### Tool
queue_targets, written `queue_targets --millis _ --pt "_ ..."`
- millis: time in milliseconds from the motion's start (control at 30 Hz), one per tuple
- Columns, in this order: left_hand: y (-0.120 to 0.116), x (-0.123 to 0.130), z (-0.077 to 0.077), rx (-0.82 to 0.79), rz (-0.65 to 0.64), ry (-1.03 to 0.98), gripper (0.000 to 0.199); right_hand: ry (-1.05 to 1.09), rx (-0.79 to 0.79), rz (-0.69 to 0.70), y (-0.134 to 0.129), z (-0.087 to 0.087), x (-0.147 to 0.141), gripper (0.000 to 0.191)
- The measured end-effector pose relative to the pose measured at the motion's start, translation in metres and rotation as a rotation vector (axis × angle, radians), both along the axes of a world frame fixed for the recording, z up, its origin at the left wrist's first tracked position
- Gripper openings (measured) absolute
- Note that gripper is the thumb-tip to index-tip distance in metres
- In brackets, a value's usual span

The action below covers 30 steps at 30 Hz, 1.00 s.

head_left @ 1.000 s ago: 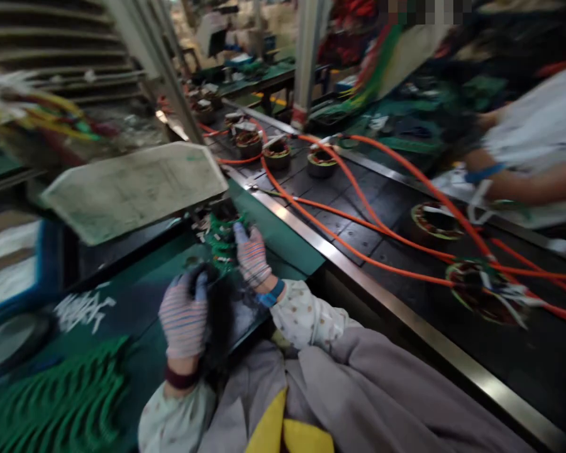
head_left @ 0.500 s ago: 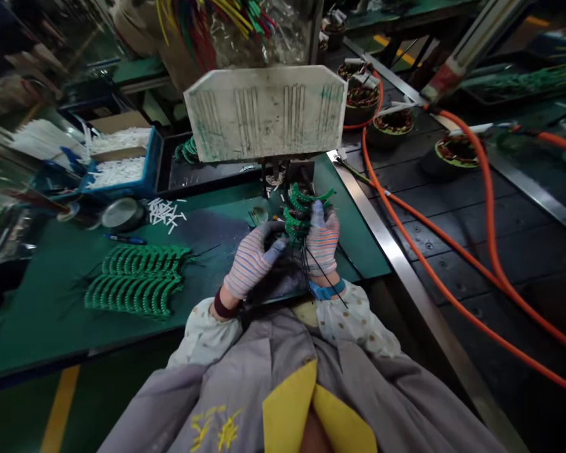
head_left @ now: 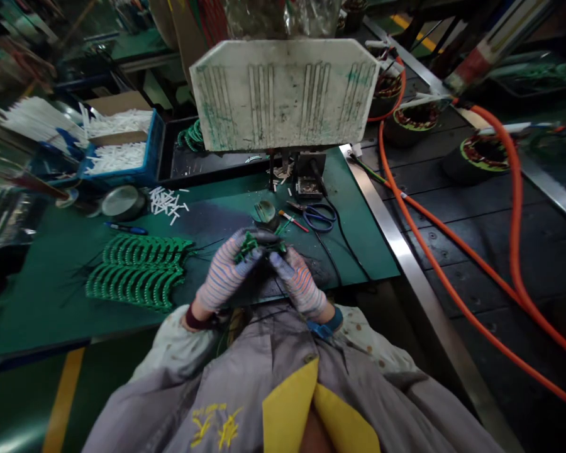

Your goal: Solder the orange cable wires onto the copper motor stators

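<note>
Both hands wear striped knit gloves with grey-blue fingertips and meet low over the front edge of the green mat (head_left: pixel 51 296). My left hand (head_left: pixel 229 267) is closed around green curved parts (head_left: pixel 248 246) with thin dark wires. Close beside it, my right hand (head_left: pixel 299 277) has its fingers bent on the right end of the same green parts; wires hang beneath. Rows of similar green curved pieces (head_left: pixel 136 270) lie to the left. Beyond the hands are a small round tin (head_left: pixel 265 214), a red brush (head_left: pixel 293 221) and blue-handled scissors (head_left: pixel 318 218).
A white panel (head_left: pixel 283 94) stands over the back of the mat, near a soldering stand (head_left: pixel 310 179). White tubes fill a blue bin (head_left: pixel 148 154); more lie loose (head_left: pixel 167 204) near a round lid (head_left: pixel 121 201). Orange hoses (head_left: pixel 453 233) cross the dark conveyor at right.
Both hands have moved down and toward my body with the green parts, the right one also leftward. The scissors, brush and soldering stand now show. The view has shifted slightly.
</note>
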<state>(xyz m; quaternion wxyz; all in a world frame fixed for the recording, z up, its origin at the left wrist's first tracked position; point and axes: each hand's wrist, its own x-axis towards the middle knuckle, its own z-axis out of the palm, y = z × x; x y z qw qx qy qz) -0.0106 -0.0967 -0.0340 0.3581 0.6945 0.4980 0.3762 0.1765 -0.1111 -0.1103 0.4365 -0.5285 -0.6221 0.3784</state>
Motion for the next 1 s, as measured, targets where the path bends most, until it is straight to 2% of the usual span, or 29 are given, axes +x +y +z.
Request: queue_targets --millis 67,100,167,233,267,333,400,467,567,633,733,833,900,1000 --pt "0.019 -0.026 0.024 0.155 0.005 0.211 0.040 0.037 0.012 0.094 0.015 0.005 0.013 0.052" --pt "0.034 -0.037 0.035 0.247 0.019 0.346 0.037 -0.015 0.012 0.106 0.025 0.008 0.021 0.049" --pt "0.069 -0.052 0.050 0.362 0.040 0.641 0.039 -0.312 -0.004 0.084 0.046 0.015 0.035 0.037" --pt "0.108 -0.056 0.053 0.340 0.045 0.847 0.042 -0.712 -0.020 0.086 0.066 0.022 0.039 0.029" --pt "0.127 -0.053 0.049 0.332 0.019 0.908 0.041 -0.867 -0.018 0.122 0.074 0.025 0.037 0.031" --pt "0.159 -0.042 0.035 0.326 -0.011 0.937 0.029 -1.037 0.021 0.199 0.082 0.031 0.030 0.040" --pt "0.183 -0.027 0.015 0.319 -0.041 0.947 0.025 -1.094 0.050 0.233 0.080 0.034 0.022 0.044" --pt "0.198 -0.012 -0.006 0.303 -0.086 0.966 0.031 -1.101 0.040 0.246 0.072 0.035 0.018 0.043" --pt "0.207 0.000 -0.035 0.274 -0.167 0.988 0.049 -1.042 0.020 0.272 0.053 0.026 0.020 0.039" --pt "0.206 -0.001 -0.046 0.255 -0.202 0.993 0.058 -0.992 0.006 0.277 0.043 0.015 0.024 0.036" --pt "0.199 -0.017 -0.049 0.223 -0.253 0.979 0.078 -0.894 0.003 0.203 0.034 -0.008 0.031 0.036" --pt "0.192 -0.043 -0.043 0.204 -0.295 0.922 0.099 -0.738 0.117 0.074 0.032 -0.034 0.035 0.040" --pt "0.188 -0.057 -0.042 0.201 -0.227 0.829 0.091 -0.647 0.211 -0.004 0.033 -0.048 0.035 0.038" --pt "0.187 -0.065 -0.052 0.144 -0.028 0.657 0.064 -0.548 0.327 -0.076 0.037 -0.063 0.036 0.034"
